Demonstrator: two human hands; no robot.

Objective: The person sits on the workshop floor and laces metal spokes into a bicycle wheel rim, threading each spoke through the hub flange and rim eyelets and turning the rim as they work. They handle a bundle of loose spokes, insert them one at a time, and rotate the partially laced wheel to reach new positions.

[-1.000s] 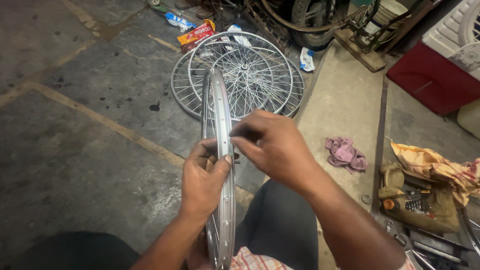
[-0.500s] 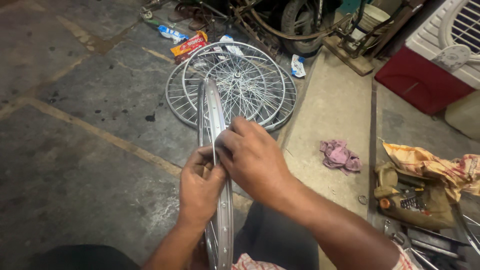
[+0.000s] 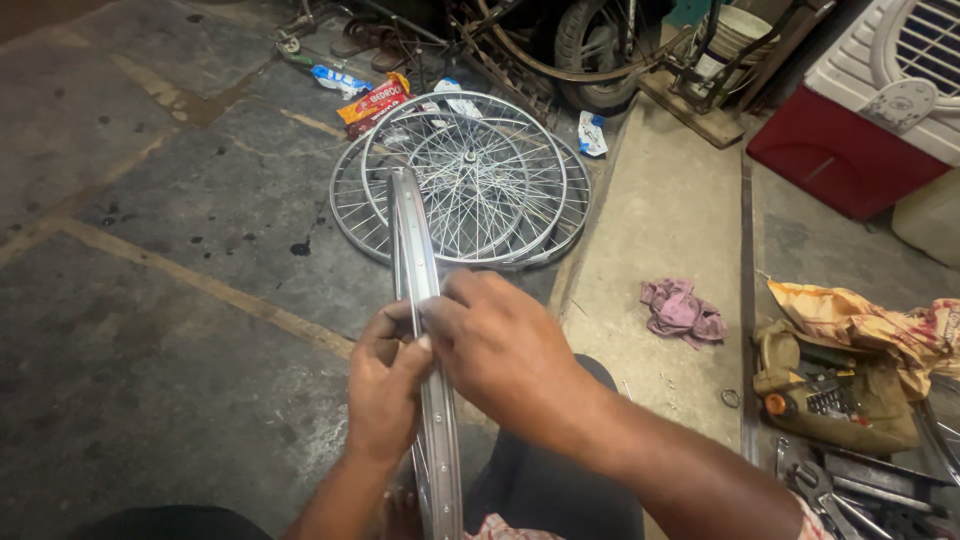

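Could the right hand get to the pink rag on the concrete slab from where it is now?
Probably yes. The right hand is on the bare wheel rim, and the pink rag lies on its own side with only open concrete slab between, though it would have to release the rim.

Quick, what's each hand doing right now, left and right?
Left hand: closed on the bare metal wheel rim, held on edge.
Right hand: fingers curled onto the same rim beside the left; anything pinched in them cannot be told.
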